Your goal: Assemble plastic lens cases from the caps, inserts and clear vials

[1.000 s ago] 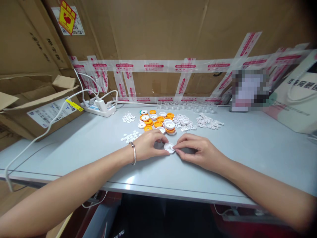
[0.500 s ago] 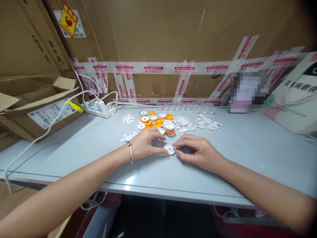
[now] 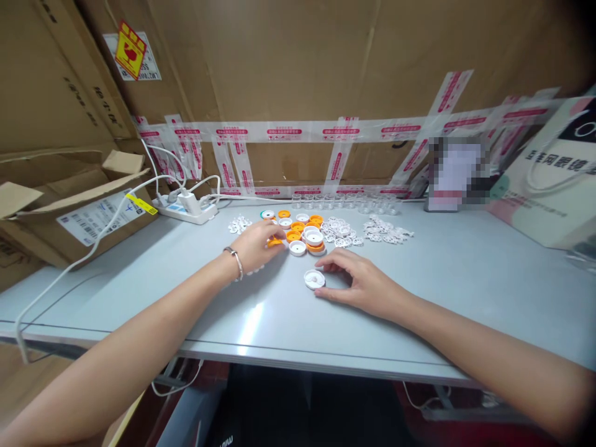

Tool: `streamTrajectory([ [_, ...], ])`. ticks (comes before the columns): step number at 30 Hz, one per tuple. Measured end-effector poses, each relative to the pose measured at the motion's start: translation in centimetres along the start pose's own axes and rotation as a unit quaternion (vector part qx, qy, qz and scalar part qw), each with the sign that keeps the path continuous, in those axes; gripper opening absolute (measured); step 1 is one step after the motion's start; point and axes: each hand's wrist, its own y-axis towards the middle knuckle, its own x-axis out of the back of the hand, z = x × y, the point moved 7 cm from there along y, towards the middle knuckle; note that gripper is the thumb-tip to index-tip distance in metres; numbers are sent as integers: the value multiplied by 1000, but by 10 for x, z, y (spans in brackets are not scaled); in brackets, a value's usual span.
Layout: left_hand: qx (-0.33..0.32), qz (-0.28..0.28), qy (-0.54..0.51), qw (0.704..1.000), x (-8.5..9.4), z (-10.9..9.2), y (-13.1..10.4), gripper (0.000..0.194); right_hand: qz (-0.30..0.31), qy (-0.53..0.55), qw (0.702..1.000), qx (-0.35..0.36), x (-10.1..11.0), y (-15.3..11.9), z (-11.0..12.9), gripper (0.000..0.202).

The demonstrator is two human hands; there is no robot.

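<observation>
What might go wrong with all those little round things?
Your left hand is down at the side of the orange and white rings, so it might bump the piled-up ones and make them slide off each other.

The fingers and thumb of your right hand are right at the rim of a white round piece. A nudge could shift the small bit inside it.

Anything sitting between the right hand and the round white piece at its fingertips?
Nothing visible. The right hand has thumb and fingers spread at the edge of the round white piece; whether they touch is unclear. The nearest white ring lies farther back and left, outside that gap.
</observation>
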Motion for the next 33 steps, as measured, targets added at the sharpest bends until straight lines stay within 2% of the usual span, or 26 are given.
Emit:
streamTrajectory([
  [4,35,-13,16,999,8,14,-1,16,4,7,1000,9,-1,0,1,23],
  [8,33,-1,21,999,8,17,-2,16,5,11,1000,-1,-2,0,1,19],
  [17,-24,3,13,1000,-13,7,13,22,4,16,1000,0,-4,0,-1,22],
  [26,-29,-15,-16,999,-26,15,22,10,8,18,1000,0,-3,0,0,23],
  [29,-23,-23,-37,999,-22,15,22,8,7,20,1000,-3,-3,0,0,24],
  [33,-10,-62,-78,995,2,9,15,10,11,25,1000,-5,-4,0,0,22],
])
